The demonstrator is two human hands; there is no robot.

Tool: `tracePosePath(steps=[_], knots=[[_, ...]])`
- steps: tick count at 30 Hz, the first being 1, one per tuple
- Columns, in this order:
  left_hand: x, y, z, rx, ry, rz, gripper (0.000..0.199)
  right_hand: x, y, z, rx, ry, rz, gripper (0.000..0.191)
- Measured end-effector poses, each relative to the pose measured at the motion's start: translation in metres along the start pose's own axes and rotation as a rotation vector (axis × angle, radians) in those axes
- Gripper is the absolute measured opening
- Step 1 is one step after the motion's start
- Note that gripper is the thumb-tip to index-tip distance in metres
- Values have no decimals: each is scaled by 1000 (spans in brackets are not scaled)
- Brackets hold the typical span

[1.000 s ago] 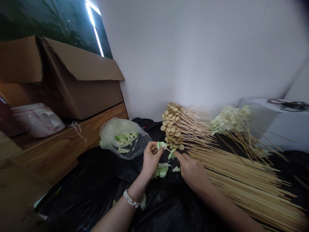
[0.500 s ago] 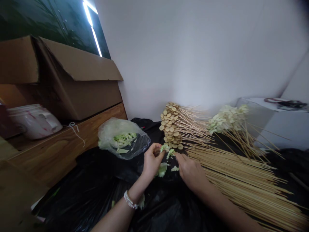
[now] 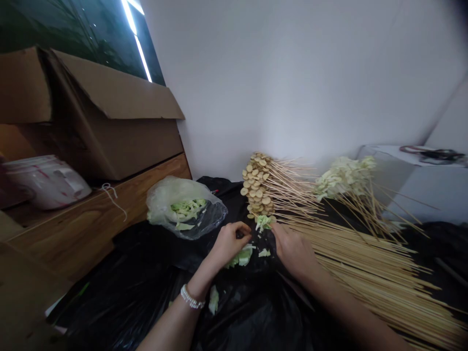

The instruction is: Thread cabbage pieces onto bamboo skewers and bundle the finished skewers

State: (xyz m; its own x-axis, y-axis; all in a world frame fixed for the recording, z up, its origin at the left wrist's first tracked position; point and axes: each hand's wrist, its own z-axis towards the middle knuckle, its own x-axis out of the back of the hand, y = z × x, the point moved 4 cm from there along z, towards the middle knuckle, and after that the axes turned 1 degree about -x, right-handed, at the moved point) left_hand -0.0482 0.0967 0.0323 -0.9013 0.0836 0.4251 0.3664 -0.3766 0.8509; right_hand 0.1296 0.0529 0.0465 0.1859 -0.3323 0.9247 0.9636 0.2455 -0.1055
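Observation:
My right hand is closed, pinching a skewer whose stick is mostly hidden by the fingers. Bunched pale green cabbage pieces sit at its tip. Just left of them, my left hand, with a beaded bracelet at the wrist, is empty, its thumb and curled forefinger apart. Below it lie loose cabbage leaves on the black plastic sheet. Beyond the hands is a stack of skewers tipped with round pale slices. Bare bamboo skewers lie in a wide row beside my right forearm.
A clear plastic bag of cut cabbage stands to the left. Finished cabbage skewers are piled back right, by a white box. An open cardboard box and a white tub rest on the wooden surface at left.
My left hand has let go of the cabbage and moved slightly left and down. The cabbage pieces are now bunched together at the skewer's tip in my right hand.

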Motion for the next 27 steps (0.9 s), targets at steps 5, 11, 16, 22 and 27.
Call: tracePosePath(steps=[5, 11, 16, 22, 27], knots=[[2, -12, -7, 22, -25, 24, 19, -2, -3, -1, -3, -30, -18, 28], [10, -8, 1, 34, 125, 82, 1, 1, -3, -2, -9, 2, -9, 29], [15, -7, 7, 44, 259, -166, 15, 1, -2, -1, 5, 27, 35, 29], [12, -15, 6, 216, 320, -564, 35, 2, -5, -2, 0, 6, 74, 28], [7, -15, 5, 254, 308, -690, 43, 3, -7, -2, 7, 6, 116, 28]])
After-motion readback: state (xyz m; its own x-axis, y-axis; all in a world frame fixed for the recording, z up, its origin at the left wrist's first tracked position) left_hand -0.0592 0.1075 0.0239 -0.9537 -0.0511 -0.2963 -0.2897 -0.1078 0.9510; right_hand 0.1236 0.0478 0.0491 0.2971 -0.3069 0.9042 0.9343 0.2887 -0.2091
